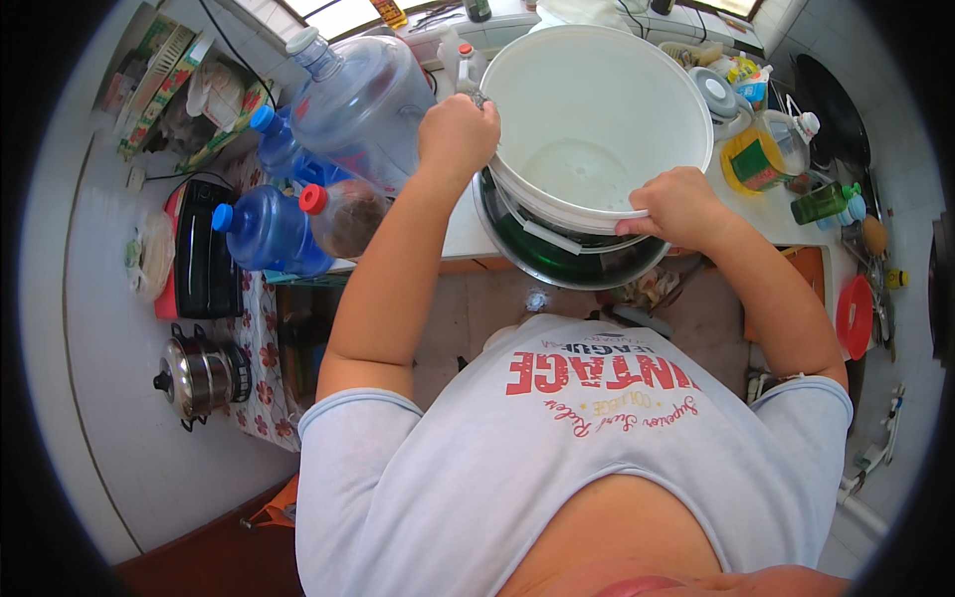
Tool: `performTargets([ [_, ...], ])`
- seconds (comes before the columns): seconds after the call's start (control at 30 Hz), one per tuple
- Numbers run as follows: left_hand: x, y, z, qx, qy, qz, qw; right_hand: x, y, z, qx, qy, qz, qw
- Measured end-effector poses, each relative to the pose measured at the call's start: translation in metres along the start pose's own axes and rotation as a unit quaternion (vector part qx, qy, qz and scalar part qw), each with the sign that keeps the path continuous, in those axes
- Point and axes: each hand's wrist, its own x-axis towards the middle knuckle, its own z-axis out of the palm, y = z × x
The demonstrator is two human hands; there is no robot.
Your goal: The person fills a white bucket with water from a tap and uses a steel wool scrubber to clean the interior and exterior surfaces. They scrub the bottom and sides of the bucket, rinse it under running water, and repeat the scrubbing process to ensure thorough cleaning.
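Note:
A big white plastic bucket (587, 95) is tipped so that its inside faces me, with a little wetness on its bottom. My left hand (458, 137) is closed on the left side of its rim; a small grey thing shows at the fingertips, too small to name. On the near right rim, my right hand (681, 209) is closed with the thumb outside. The bucket's bail handle (550, 236) hangs down in front. Beneath the bucket sits a wide metal basin (587, 283), green inside; the bucket hides most of it.
Left of the bucket stand a large clear water jug (368, 95), blue jugs (274, 229) and a red-capped jar (350, 214). An oil bottle (766, 154), a green bottle (824, 204) and a black wok (834, 109) are at right. A steel pot (199, 373) stands lower left.

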Motion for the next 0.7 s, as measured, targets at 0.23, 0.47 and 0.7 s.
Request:
performTargets([
  [0.23,-0.062,-0.004,0.006,-0.264,0.041,-0.036,0.963,0.001,0.004,0.002,0.002,0.024,-0.047,0.999],
  [0.47,-0.11,-0.01,0.043,-0.329,0.132,0.024,0.935,0.0,0.007,0.004,0.004,0.035,-0.067,0.997],
  [0.7,-0.031,-0.051,0.043,-0.285,0.108,0.058,0.951,0.003,0.007,0.001,0.014,0.036,-0.095,0.995],
])
